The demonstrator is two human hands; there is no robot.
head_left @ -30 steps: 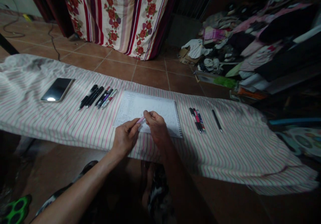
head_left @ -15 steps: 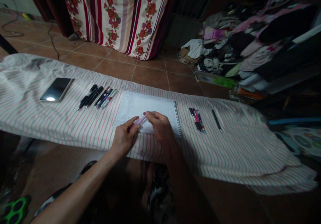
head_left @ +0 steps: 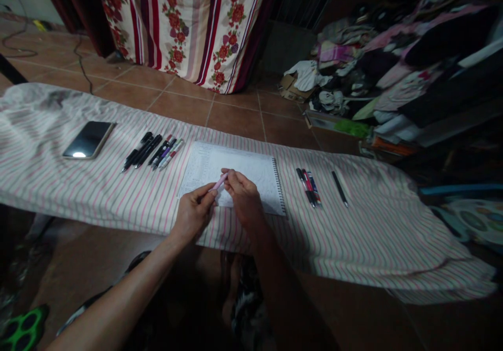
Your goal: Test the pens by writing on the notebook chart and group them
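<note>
— Both hands meet over the page. Our left hand (head_left: 194,212) pinches the near end of the pink pen (head_left: 219,182) between thumb and fingers, and our right hand (head_left: 244,196) has its fingertips closed on the far end.

— So where does the pen sit?

— Between our two hands, tilted, with its far tip pointing away from us over the notebook (head_left: 255,168). We cannot tell whether it touches the paper.

— What could go wrong, as we judge it?

— We are working close to the near edge of the tabletop (head_left: 353,236). If we jerked the two ends apart, a cap or small part could slip from our fingers and roll off onto the floor (head_left: 236,115). The striped cloth (head_left: 58,183) hangs loose at that edge and would stop nothing. The light is dim too, so a dropped piece would be hard for us to find.

— And the things around us?

— The row of dark pens (head_left: 151,151) lies left of the notebook, well apart from our left hand, with the phone (head_left: 88,139) farther left. On the right lie a small cluster of pens (head_left: 309,187) and a single black pen (head_left: 340,188), near our right hand but not touching it. A wide sweep of that wrist could scatter them.
</note>
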